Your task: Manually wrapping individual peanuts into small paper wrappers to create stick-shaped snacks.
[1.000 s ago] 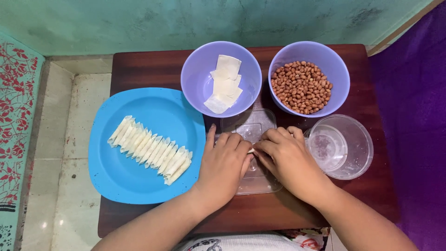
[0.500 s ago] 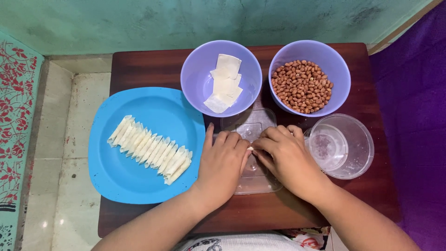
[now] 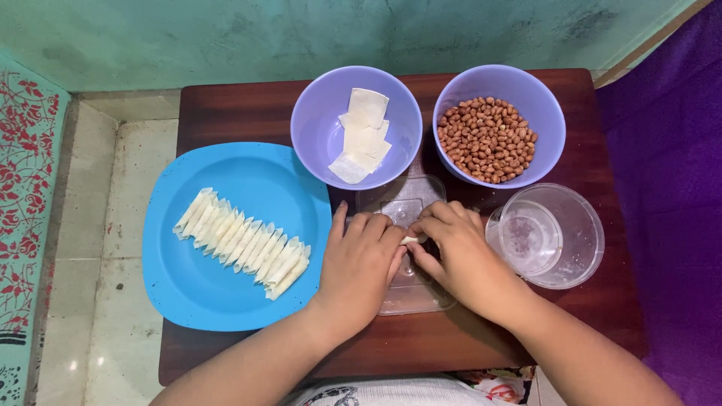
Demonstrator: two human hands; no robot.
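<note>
Hands (image 3: 359, 259) (image 3: 460, 256) pinch a small white wrapper (image 3: 408, 240) together over the clear board (image 3: 410, 289), bowls at twelve o'clock for reach.

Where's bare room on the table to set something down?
Bare wood: back-left corner of the table behind the blue plate, and the front edge right of the hands. Crowded: centre, where left hand and right hand meet over the clear tray between bowls.
</note>
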